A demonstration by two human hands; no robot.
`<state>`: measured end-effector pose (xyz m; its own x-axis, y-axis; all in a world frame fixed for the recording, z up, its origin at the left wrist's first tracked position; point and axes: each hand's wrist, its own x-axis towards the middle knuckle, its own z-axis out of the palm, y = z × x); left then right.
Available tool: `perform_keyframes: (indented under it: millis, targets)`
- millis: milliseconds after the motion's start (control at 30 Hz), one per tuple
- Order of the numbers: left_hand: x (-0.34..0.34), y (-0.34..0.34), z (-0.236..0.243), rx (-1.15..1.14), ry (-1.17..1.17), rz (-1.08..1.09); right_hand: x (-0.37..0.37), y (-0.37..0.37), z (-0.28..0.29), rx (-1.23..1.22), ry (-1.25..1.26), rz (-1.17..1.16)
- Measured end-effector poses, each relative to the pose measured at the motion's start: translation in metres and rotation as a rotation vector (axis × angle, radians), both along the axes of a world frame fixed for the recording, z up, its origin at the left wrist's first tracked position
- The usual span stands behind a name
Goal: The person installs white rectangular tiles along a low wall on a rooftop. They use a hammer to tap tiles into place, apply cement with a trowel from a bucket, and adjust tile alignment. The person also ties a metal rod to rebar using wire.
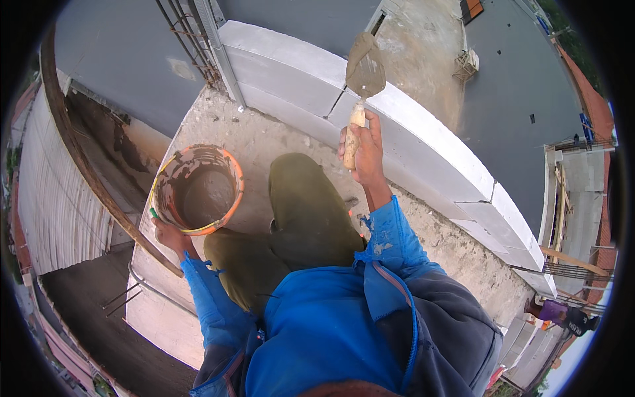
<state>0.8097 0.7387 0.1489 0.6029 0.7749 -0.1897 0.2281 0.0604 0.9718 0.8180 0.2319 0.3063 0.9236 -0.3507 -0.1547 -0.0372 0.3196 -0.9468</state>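
Note:
My right hand is closed around the pale wooden handle of a trowel. Grey mortar coats its blade, which is over the top of a low wall of white blocks. At the left, my left hand grips the near-left edge of an orange-rimmed bucket, by the green part of its handle; some fingers are hidden. Wet grey mortar lies inside the bucket, and smears cover its inner wall. The bucket stands on the concrete ledge beside my bent knees.
Behind the bucket, a metal post and rusty rebar rise at the wall's end. A curved brown edge runs along the left, with a drop past it. Another person is at the far right. Grey floor lies beyond the wall.

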Motion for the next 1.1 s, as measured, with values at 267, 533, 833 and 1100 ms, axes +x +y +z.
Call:
perform_keyframes:
  millis: [267, 533, 833, 1100]
  targets:
    - [-0.043, -0.078, 0.057, 0.787, 0.063, -0.091, 0.005, 0.002, -0.002, 0.721, -0.204, 0.096]
    - [0.099, -0.299, 0.135, 1.125, -0.566, -0.97, -0.009, -0.019, 0.002, 0.91, -0.238, 0.11]
    - [0.171, -0.36, 0.113, 1.437, -0.738, -0.937, -0.028, -0.022, 0.016, 0.175, -0.065, 0.011]
    - [0.142, -0.326, 0.096, 1.421, -0.504, -1.083, 0.02, 0.032, -0.047, -1.115, -0.148, -0.174]
